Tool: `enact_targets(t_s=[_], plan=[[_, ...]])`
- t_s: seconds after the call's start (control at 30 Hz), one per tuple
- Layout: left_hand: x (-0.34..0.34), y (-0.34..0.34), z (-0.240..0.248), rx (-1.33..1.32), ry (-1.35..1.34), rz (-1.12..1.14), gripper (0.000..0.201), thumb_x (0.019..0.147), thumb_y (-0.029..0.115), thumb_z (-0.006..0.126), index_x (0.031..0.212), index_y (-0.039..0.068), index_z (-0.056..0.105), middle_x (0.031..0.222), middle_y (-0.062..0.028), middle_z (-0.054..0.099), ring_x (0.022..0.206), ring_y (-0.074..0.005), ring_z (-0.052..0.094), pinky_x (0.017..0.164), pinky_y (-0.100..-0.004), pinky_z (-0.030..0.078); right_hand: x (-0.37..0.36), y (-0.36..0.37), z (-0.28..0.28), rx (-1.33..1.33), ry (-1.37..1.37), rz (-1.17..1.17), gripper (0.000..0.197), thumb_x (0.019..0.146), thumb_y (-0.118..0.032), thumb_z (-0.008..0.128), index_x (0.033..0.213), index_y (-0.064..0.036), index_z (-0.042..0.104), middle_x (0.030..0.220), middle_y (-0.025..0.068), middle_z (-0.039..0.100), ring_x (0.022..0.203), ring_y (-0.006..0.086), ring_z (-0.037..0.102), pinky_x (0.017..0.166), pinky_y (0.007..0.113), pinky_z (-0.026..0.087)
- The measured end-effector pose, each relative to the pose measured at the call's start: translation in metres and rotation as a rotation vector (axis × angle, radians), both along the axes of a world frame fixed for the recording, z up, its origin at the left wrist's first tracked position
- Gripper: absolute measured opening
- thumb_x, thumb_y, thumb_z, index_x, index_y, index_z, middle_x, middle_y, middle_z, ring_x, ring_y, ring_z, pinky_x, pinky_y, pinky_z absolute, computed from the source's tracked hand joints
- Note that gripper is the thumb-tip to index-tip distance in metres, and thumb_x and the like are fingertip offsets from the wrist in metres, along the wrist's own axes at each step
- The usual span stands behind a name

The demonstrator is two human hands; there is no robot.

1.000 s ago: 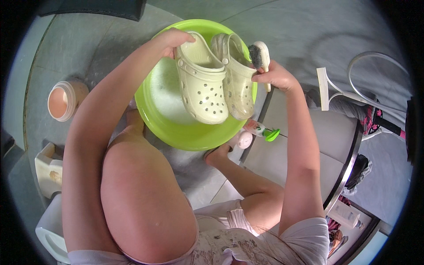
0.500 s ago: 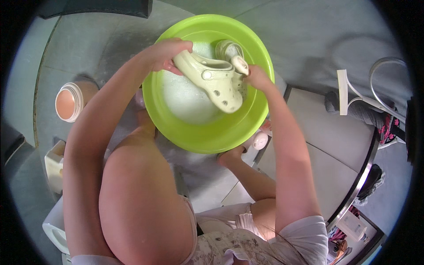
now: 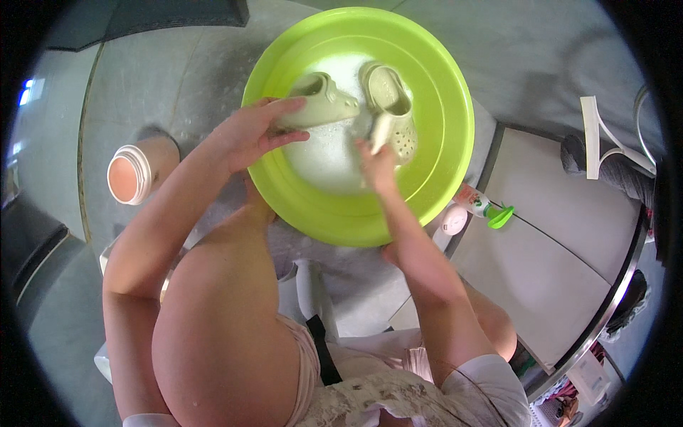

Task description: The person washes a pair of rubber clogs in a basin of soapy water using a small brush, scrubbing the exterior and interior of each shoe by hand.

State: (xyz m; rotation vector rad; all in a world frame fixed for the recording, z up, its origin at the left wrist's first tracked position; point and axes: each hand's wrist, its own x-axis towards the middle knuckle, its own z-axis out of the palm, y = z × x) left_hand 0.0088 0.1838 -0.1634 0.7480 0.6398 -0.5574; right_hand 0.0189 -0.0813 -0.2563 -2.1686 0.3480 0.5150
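My left hand [image 3: 260, 134] grips a pale green clog [image 3: 329, 107] by its heel end, thumb and fingers on either side of the sole. The clog is tilted sideways over foamy water, its toe pointing right. A small white brush [image 3: 382, 131] is in my right hand [image 3: 378, 165], slightly blurred, its bristle side facing left toward the held clog. Behind the brush, a second pale clog [image 3: 386, 91] rests in the lime-green basin [image 3: 447, 135], its holed toe toward me. White suds [image 3: 320, 160] cover the bottom.
An open jar with orange-pink contents [image 3: 129, 176] stands left of the basin. At its right are a bottle with a green trigger [image 3: 478, 202] and a pink-white container [image 3: 454, 219]. Beyond them lies a tiled ledge [image 3: 548, 220] with a white squeegee [image 3: 590, 139]. My bare legs flank the basin.
The held clog has turned from toe-down to toe-right and shifted left. My right hand has moved left and down with the brush. The second clog is now more exposed.
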Motion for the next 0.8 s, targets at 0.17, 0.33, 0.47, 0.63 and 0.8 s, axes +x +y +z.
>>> enact_targets(t_s=[0.17, 0.33, 0.47, 0.63, 0.8], plan=[[0.009, 0.003, 0.011, 0.602, -0.346, -0.236, 0.054, 0.080, 0.023, 0.071, 0.121, -0.003, 0.045, 0.111, -0.0132, 0.057, 0.097, -0.0209, 0.060, 0.080, -0.0293, 0.054, -0.024, 0.030, -0.054, 0.074, 0.295, -0.034, 0.048, 0.082, -0.040, 0.065, 0.086, 0.0070, 0.059, 0.068, 0.0167, 0.062, 0.061, 0.0286, 0.061, 0.059, 0.040, 0.048], [0.030, -0.003, 0.028, 1.184, -0.407, -0.460, 0.059, 0.071, 0.027, 0.077, 0.114, -0.003, 0.050, 0.104, -0.0190, 0.059, 0.096, -0.0265, 0.060, 0.078, -0.0377, 0.049, -0.017, 0.034, -0.090, -0.415, -0.388, -0.020, 0.033, 0.082, -0.027, 0.063, 0.077, 0.0048, 0.058, 0.075, 0.0258, 0.062, 0.069, 0.0423, 0.060, 0.064, 0.045, 0.048], [0.027, 0.003, -0.016, 1.396, -0.667, -0.201, 0.061, 0.070, 0.030, 0.076, 0.115, -0.002, 0.050, 0.100, -0.0179, 0.062, 0.095, -0.0269, 0.061, 0.080, -0.0379, 0.048, -0.017, 0.066, -0.075, 0.098, 0.010, -0.007, 0.036, 0.087, -0.032, 0.061, 0.080, 0.0035, 0.057, 0.055, 0.0149, 0.054, 0.054, 0.0296, 0.058, 0.053, 0.042, 0.047], [0.031, -0.006, -0.026, 1.027, -0.437, -0.099, 0.061, 0.071, 0.026, 0.075, 0.118, -0.002, 0.049, 0.111, -0.0182, 0.059, 0.102, -0.0259, 0.058, 0.086, -0.0340, 0.046, -0.002, 0.098, 0.035, 0.596, 0.113, -0.389, 0.044, 0.090, -0.042, 0.056, 0.078, 0.0001, 0.057, 0.051, 0.0049, 0.049, 0.042, 0.0177, 0.050, 0.039, 0.033, 0.039], [0.030, -0.011, -0.019, 0.929, -0.512, -0.168, 0.061, 0.071, 0.022, 0.074, 0.120, -0.002, 0.048, 0.110, -0.0171, 0.060, 0.102, -0.0253, 0.059, 0.086, -0.0339, 0.047, 0.037, 0.109, 0.080, 0.414, 0.054, -0.017, 0.042, 0.093, -0.041, 0.053, 0.086, -0.0002, 0.060, 0.053, 0.0028, 0.052, 0.043, 0.0150, 0.049, 0.039, 0.029, 0.039]])
